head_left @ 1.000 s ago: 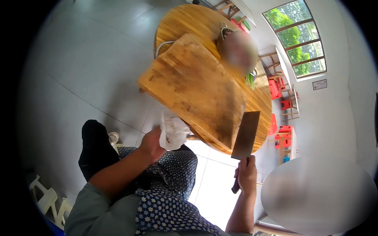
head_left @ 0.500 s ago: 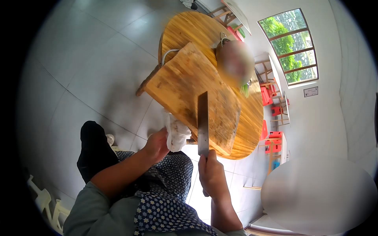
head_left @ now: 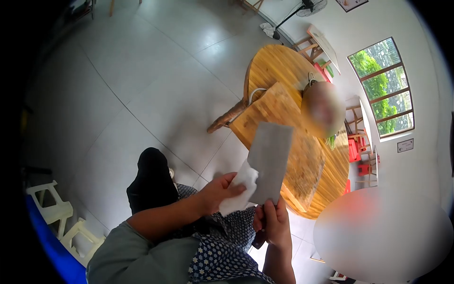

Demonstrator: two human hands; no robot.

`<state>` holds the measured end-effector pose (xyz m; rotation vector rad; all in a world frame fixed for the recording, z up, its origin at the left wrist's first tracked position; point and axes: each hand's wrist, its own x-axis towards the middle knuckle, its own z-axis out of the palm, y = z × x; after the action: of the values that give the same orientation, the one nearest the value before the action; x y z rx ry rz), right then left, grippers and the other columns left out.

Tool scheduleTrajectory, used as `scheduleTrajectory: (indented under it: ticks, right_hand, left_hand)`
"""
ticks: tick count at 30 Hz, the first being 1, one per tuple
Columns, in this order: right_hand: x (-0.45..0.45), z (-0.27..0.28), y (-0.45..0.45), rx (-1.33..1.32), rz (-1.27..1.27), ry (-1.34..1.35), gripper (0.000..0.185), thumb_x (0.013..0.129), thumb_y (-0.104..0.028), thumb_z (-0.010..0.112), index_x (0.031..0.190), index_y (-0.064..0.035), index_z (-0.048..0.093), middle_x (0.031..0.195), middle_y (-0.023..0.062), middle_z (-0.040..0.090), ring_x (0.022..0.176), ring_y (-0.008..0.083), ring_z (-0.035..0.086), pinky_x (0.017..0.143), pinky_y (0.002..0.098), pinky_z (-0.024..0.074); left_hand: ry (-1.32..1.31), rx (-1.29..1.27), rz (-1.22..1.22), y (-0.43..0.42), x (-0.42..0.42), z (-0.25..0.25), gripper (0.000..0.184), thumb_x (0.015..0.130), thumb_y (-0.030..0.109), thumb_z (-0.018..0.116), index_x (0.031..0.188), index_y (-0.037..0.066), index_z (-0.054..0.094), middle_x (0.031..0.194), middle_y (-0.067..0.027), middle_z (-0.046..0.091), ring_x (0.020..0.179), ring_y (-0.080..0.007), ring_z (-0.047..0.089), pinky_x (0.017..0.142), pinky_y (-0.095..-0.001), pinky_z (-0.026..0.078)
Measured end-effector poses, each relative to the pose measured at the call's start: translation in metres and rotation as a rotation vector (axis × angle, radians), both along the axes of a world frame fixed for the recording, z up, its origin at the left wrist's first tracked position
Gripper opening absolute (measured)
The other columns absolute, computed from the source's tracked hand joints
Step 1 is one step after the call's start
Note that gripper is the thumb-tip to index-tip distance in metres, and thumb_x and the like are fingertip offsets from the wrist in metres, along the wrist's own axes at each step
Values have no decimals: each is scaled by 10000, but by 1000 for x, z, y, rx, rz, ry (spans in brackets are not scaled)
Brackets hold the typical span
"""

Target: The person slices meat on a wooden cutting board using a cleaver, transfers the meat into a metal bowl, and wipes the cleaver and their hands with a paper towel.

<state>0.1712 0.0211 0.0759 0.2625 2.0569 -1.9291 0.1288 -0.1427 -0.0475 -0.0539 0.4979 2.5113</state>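
My right hand [head_left: 274, 220] grips the handle of a cleaver [head_left: 272, 158], whose broad blade points up and away with its flat side facing me. Closed on a crumpled white cloth or paper wipe [head_left: 240, 189], my left hand [head_left: 218, 193] holds it against the left edge of the blade. Beyond the blade lies a thick wooden cutting board [head_left: 279, 111], partly hidden by the cleaver. The board rests on a round wooden table [head_left: 269, 59] and its near side reaches the table's edge.
A blurred round patch [head_left: 324, 109] covers something on the table, with green stalks [head_left: 331, 142] beside it. White plastic stools [head_left: 52, 208] stand at left. Red stools [head_left: 354, 149] and small tables line the window wall. A standing fan [head_left: 309, 7] is at the back.
The cleaver has turned from nearly edge-on to showing its broad face. My left hand has brought the white wipe up to the blade. The view has swung left.
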Motion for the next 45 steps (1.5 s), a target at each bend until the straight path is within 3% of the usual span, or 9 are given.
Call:
scheduleTrajectory:
  ticks: [6, 8, 11, 17, 24, 28, 32, 37, 45]
  right_hand:
    - [16, 8, 9, 299, 138, -8, 129, 1048, -117, 447, 970, -15, 468, 644, 26, 543, 524, 94, 497, 504, 241, 410]
    - [31, 9, 29, 299, 196, -7, 121, 1056, -98, 413, 1098, -3, 474, 720, 54, 544, 519, 100, 493, 473, 230, 400]
    - [60, 13, 55, 162, 9, -114, 139, 1045, -74, 432, 1153, -16, 498, 714, 50, 547, 513, 107, 492, 454, 233, 390]
    - [82, 4, 108, 225, -303, 149, 213, 1075, -242, 456, 1015, -38, 462, 718, 25, 510, 495, 86, 497, 422, 225, 407]
    - [94, -12, 143, 162, -469, 176, 204, 1075, -223, 443, 1035, -23, 442, 708, 18, 499, 478, 75, 491, 394, 213, 400]
    - [106, -20, 152, 126, -514, 173, 196, 1073, -214, 446, 1037, -21, 434, 706, 20, 499, 474, 77, 493, 372, 211, 387]
    - [117, -31, 162, 91, -510, 169, 196, 1074, -214, 445, 1041, -21, 432, 704, 22, 497, 473, 78, 493, 376, 211, 390]
    - [118, -30, 165, 72, -519, 160, 207, 1073, -224, 453, 1050, -19, 434, 707, 27, 499, 472, 80, 496, 351, 219, 390]
    - [126, -28, 175, 81, -572, 163, 147, 1069, -192, 456, 1004, -60, 444, 708, 37, 505, 458, 105, 484, 391, 230, 407]
  left_hand:
    - [-70, -64, 138, 4, -24, 14, 263, 977, 117, 646, 1228, 41, 616, 1080, -65, 694, 951, -163, 687, 823, -319, 575]
    - [-69, -125, 190, 1, -42, 8, 246, 974, 122, 651, 1206, 46, 622, 1060, -62, 695, 930, -162, 687, 811, -329, 578]
    - [-115, -209, 487, -12, -57, 8, 280, 965, 113, 655, 1231, 52, 592, 1081, -56, 682, 943, -162, 675, 841, -337, 571]
    - [-91, -528, 931, -32, -59, -28, 306, 960, 53, 616, 1257, 30, 550, 1136, -71, 644, 1009, -180, 647, 889, -337, 549]
    - [151, -800, 953, 12, -90, -19, 173, 962, 90, 593, 1127, 39, 601, 983, -41, 651, 849, -104, 623, 720, -256, 536]
    - [266, -1012, 946, 42, -84, -17, 146, 945, 38, 583, 1087, 41, 619, 969, -26, 638, 852, -95, 608, 761, -262, 517]
    - [749, -1368, 1010, 55, -75, -19, 144, 913, -15, 598, 1052, 7, 626, 1056, -65, 639, 953, -166, 618, 845, -276, 492]
    - [744, -1353, 770, 89, -47, 26, 210, 829, -61, 608, 1029, -31, 665, 1053, -136, 629, 955, -265, 637, 828, -322, 509]
    - [1040, -1346, 699, 145, -20, 29, 317, 783, -70, 663, 1094, -7, 657, 1076, -167, 592, 940, -353, 628, 782, -390, 533]
